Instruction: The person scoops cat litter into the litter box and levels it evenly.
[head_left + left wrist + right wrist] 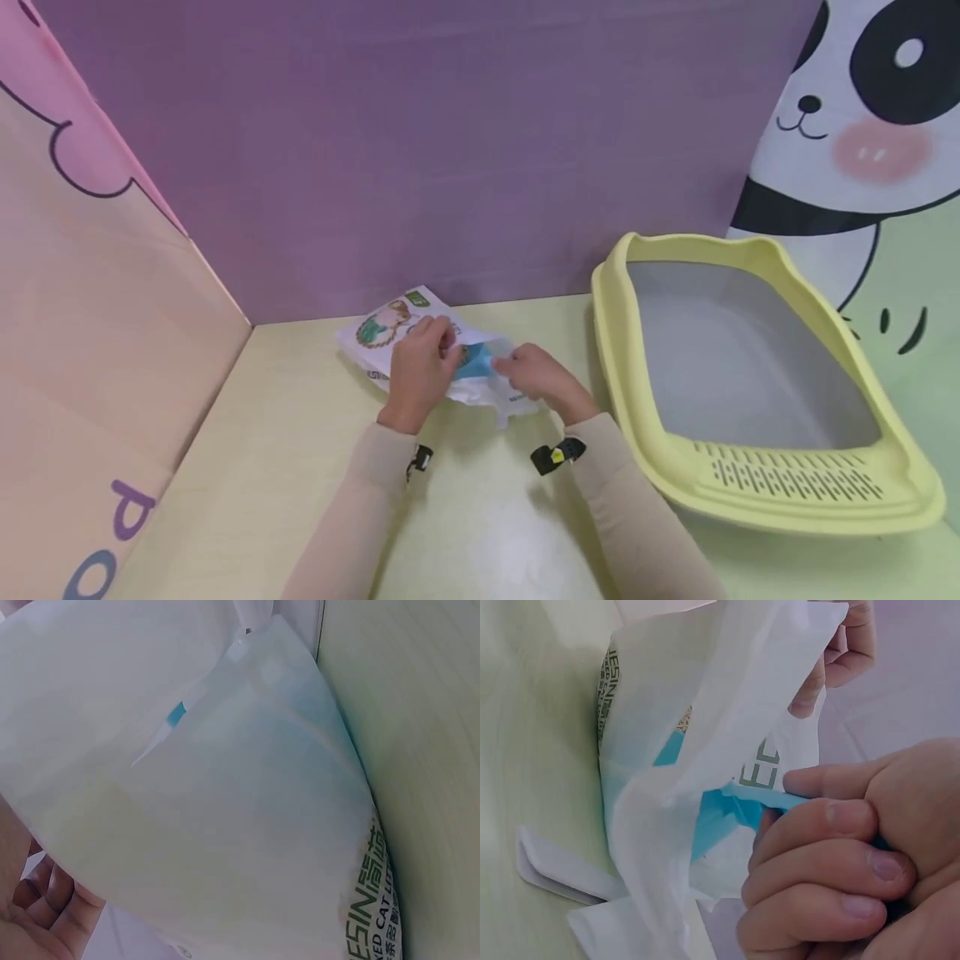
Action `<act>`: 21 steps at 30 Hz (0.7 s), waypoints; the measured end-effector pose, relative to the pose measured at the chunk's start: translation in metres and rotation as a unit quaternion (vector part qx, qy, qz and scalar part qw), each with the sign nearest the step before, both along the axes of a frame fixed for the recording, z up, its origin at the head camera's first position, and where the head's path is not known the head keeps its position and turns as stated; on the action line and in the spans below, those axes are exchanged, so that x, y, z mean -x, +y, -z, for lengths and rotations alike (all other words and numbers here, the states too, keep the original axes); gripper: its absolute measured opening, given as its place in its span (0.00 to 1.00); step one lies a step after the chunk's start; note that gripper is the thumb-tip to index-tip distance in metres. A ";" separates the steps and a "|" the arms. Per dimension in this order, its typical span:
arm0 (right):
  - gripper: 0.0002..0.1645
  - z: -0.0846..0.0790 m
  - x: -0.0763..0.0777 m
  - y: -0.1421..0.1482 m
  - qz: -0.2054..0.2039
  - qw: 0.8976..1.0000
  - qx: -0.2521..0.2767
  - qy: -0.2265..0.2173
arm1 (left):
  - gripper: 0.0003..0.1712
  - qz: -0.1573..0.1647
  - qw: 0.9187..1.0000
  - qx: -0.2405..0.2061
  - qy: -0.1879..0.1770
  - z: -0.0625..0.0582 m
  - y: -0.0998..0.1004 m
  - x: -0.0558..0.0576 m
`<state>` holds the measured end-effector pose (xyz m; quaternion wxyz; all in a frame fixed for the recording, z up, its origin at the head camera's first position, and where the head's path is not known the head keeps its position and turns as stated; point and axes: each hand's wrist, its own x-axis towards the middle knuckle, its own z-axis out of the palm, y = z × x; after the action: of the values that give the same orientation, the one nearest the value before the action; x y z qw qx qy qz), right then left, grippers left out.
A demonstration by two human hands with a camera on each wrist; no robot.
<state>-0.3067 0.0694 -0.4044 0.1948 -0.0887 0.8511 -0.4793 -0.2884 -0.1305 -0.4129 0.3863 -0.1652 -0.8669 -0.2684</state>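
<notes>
A white cat litter bag point(360, 337) with a printed picture lies on the table, its torn mouth facing the right hand. The left hand point(422, 362) pinches the bag's upper edge, holding the mouth apart. Pinched between the right hand's point(542, 377) thumb and curled fingers is a thin blue plastic piece point(776, 799), which runs into the bag; its full shape is hidden. More blue shows inside, beside a small patch of brown granules point(685, 718). In the left wrist view the bag's pale side point(247, 825) fills most of the picture.
To the right stands a yellow litter box point(626, 367) with a grey inside and a slotted front ledge. A white plastic strip point(562, 866) juts out by the bag's mouth. A purple wall point(420, 150) rises behind the table point(300, 467).
</notes>
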 end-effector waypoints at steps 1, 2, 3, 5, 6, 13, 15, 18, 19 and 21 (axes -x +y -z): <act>0.22 0.001 -0.001 0.000 0.005 1.000 0.002 0.000 | 0.10 0.000 1.000 -0.002 0.000 0.000 0.001 0.000; 0.22 0.002 -0.002 0.001 0.009 1.000 0.004 -0.002 | 0.11 0.000 1.000 -0.004 -0.002 0.001 0.001 0.000; 0.21 0.004 -0.002 0.001 0.012 1.000 0.009 -0.003 | 0.11 0.000 1.000 -0.004 -0.002 0.002 0.001 0.000; 0.21 0.005 -0.004 0.002 0.016 1.000 0.023 -0.005 | 0.11 -0.001 1.000 -0.005 0.000 0.002 0.002 0.000; 0.21 0.006 -0.005 0.001 0.020 0.999 0.029 -0.004 | 0.11 -0.001 1.000 -0.004 0.000 0.002 0.002 0.000; 0.19 0.019 -0.011 -0.004 0.046 0.997 0.055 0.023 | 0.11 0.000 1.000 -0.008 -0.001 0.002 0.001 -0.001; 0.19 0.023 -0.012 -0.006 0.037 0.997 0.060 0.028 | 0.11 0.000 1.000 -0.009 -0.003 0.001 0.001 -0.002; 0.19 0.026 -0.014 -0.009 0.026 0.995 0.095 0.011 | 0.11 -0.002 1.000 -0.009 -0.008 0.002 -0.001 -0.003; 0.19 0.026 -0.015 -0.009 0.027 0.994 0.109 0.003 | 0.11 -0.002 1.000 -0.009 -0.010 0.002 -0.002 -0.003; 0.19 0.025 -0.017 -0.008 0.033 0.990 0.137 -0.015 | 0.10 0.000 1.000 -0.008 -0.013 0.002 -0.002 -0.003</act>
<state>-0.2895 0.0611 -0.4289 0.1777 -0.0795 0.7769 -0.5987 -0.2855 -0.1323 -0.4148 0.3766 -0.1581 -0.8695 -0.2777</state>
